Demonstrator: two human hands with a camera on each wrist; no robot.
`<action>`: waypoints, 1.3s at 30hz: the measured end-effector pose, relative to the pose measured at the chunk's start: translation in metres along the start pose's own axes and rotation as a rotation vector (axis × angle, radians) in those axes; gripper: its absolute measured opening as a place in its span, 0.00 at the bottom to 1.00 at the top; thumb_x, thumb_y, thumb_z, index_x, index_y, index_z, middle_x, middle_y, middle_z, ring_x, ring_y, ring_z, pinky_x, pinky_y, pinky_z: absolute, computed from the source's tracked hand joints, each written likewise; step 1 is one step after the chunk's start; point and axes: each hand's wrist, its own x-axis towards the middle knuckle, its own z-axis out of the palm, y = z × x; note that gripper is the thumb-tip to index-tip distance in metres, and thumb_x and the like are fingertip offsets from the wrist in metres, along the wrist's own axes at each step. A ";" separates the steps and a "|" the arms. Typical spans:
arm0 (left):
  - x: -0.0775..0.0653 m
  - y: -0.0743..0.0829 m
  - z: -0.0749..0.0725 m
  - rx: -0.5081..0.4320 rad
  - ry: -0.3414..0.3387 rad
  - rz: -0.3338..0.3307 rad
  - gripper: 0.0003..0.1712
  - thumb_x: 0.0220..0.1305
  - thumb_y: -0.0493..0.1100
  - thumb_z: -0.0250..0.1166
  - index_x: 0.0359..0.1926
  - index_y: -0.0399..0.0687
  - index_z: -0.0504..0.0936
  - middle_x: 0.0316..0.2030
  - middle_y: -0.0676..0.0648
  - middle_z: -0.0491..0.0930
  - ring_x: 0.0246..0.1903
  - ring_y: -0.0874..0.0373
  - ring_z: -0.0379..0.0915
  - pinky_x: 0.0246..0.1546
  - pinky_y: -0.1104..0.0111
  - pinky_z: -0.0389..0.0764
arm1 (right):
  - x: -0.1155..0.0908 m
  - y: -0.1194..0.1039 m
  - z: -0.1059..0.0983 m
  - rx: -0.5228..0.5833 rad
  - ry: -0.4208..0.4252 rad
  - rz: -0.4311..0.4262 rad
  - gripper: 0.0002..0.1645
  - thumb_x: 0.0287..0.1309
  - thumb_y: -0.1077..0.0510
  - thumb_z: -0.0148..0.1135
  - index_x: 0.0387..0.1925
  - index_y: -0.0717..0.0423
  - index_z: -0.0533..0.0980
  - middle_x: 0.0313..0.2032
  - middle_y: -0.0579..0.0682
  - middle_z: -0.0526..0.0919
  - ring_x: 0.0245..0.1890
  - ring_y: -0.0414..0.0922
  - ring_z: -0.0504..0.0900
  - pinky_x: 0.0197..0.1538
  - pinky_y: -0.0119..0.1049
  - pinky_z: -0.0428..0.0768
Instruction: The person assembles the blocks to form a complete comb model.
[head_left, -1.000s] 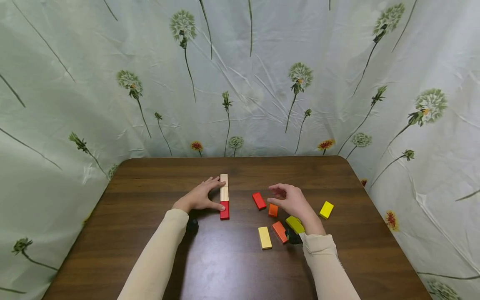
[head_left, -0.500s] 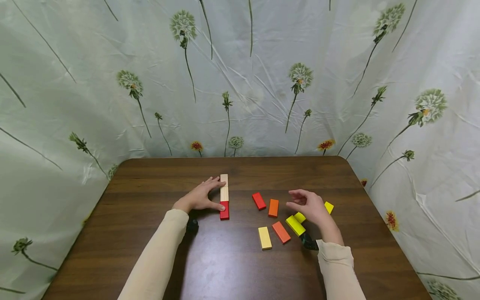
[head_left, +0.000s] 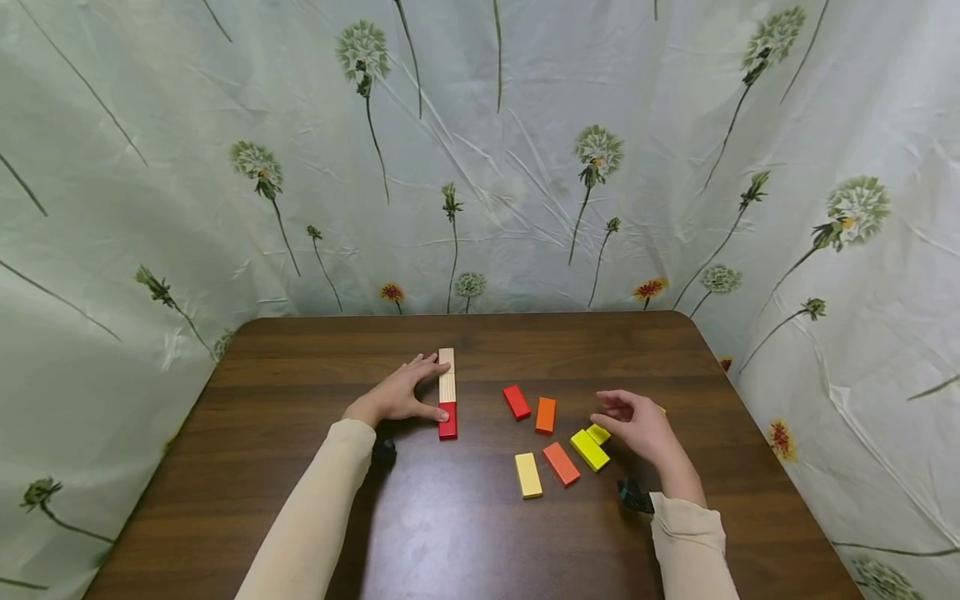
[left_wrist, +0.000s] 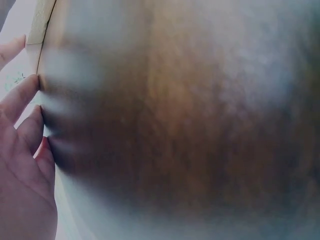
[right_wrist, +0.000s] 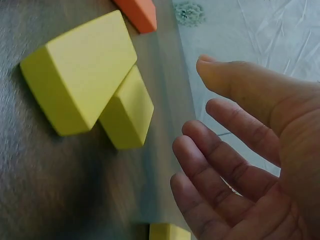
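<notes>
My left hand (head_left: pixel 397 393) is spread beside a straight row on the table. Its thumb touches the red block (head_left: pixel 447 429) at the near end, and its fingertips rest on the plain wooden blocks (head_left: pixel 447 387) beyond. The right hand (head_left: pixel 641 425) hovers with relaxed fingers and holds nothing. Nearest to it are two touching yellow blocks, a front one (head_left: pixel 589 450) and one partly behind it (head_left: pixel 599 433); the right wrist view shows the front yellow block (right_wrist: pixel 82 72) large and apart from the fingers. A third yellow block (head_left: pixel 663 410) is mostly hidden behind this hand.
Loose blocks lie between the hands: a red block (head_left: pixel 517 402), an orange block (head_left: pixel 545 415), a coral-orange block (head_left: pixel 561 464) and a pale yellow block (head_left: pixel 528 476). The brown table (head_left: pixel 450 533) ends at a flower-printed curtain (head_left: pixel 517 167).
My right hand has moved right and nearer to me, uncovering the orange block and the touching yellow pair, and now covering most of the rightmost yellow block. The left hand stays in place.
</notes>
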 end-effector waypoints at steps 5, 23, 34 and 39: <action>0.002 -0.002 0.001 0.008 -0.003 -0.001 0.59 0.57 0.65 0.81 0.83 0.55 0.65 0.85 0.38 0.54 0.86 0.34 0.41 0.84 0.37 0.45 | -0.002 0.005 0.000 -0.001 0.004 0.024 0.29 0.69 0.53 0.73 0.64 0.65 0.80 0.58 0.64 0.87 0.53 0.55 0.86 0.59 0.52 0.87; 0.002 0.001 0.001 0.006 0.000 -0.005 0.59 0.56 0.65 0.81 0.83 0.55 0.65 0.85 0.38 0.54 0.86 0.33 0.40 0.84 0.36 0.44 | -0.012 0.020 0.008 -0.005 -0.006 0.108 0.29 0.68 0.52 0.75 0.63 0.63 0.81 0.47 0.56 0.88 0.45 0.47 0.84 0.52 0.40 0.85; 0.002 0.000 0.002 0.009 0.007 -0.005 0.59 0.56 0.65 0.81 0.83 0.55 0.65 0.85 0.37 0.53 0.86 0.33 0.40 0.84 0.36 0.43 | -0.011 0.024 0.014 -0.009 0.036 0.115 0.24 0.69 0.54 0.73 0.61 0.63 0.83 0.45 0.56 0.88 0.42 0.47 0.82 0.44 0.29 0.80; 0.003 0.000 0.002 0.004 0.003 -0.006 0.59 0.56 0.66 0.81 0.83 0.57 0.65 0.86 0.38 0.53 0.86 0.33 0.39 0.84 0.36 0.43 | -0.013 0.023 0.014 -0.011 0.068 0.126 0.24 0.69 0.52 0.74 0.60 0.62 0.84 0.44 0.56 0.88 0.41 0.46 0.82 0.43 0.30 0.80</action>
